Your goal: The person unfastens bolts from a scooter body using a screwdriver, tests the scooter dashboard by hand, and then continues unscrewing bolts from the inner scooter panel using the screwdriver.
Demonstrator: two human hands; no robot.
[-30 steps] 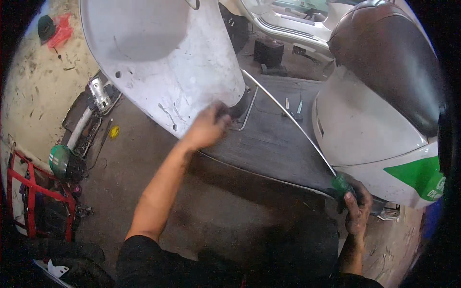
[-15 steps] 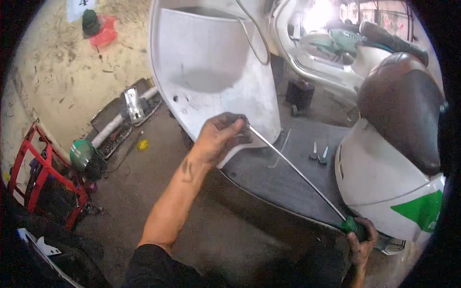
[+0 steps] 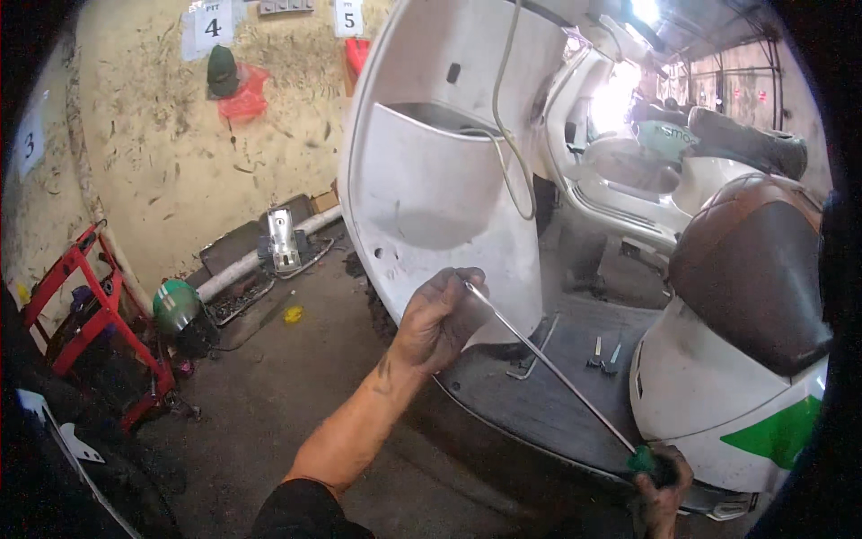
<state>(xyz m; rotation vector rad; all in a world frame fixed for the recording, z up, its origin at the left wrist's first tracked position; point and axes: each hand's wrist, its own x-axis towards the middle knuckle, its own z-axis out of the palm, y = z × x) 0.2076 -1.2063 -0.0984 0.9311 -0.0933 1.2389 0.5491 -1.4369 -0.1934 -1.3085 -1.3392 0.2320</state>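
A long screwdriver (image 3: pixel 552 366) with a thin metal shaft and a green handle slants across the space between my hands. My right hand (image 3: pixel 664 490) is closed round its handle at the lower right. My left hand (image 3: pixel 438 325), dark with grime, has its fingers curled together at the far tip; whether a small part is also pinched there I cannot make out. Below the shaft lies the dark footboard (image 3: pixel 530 418) of a white scooter. Its white leg shield (image 3: pixel 431 193) rises behind my left hand. The brown seat (image 3: pixel 750 274) stands to the right, above my right hand.
On the footboard lie a bent metal rod (image 3: pixel 537 352) and two small dark-headed metal pieces (image 3: pixel 603 355). A hose (image 3: pixel 499 99) hangs over the leg shield. Left are a red metal frame (image 3: pixel 94 328), a green helmet (image 3: pixel 177 310) and a wall-side pipe (image 3: pixel 238 271). Another scooter (image 3: pixel 620 198) stands behind.
My view has tilted up, so more wall shows and the scene sits lower and further right. Both hands keep the screwdriver between them; its tip now shows more plainly at my left fingers.
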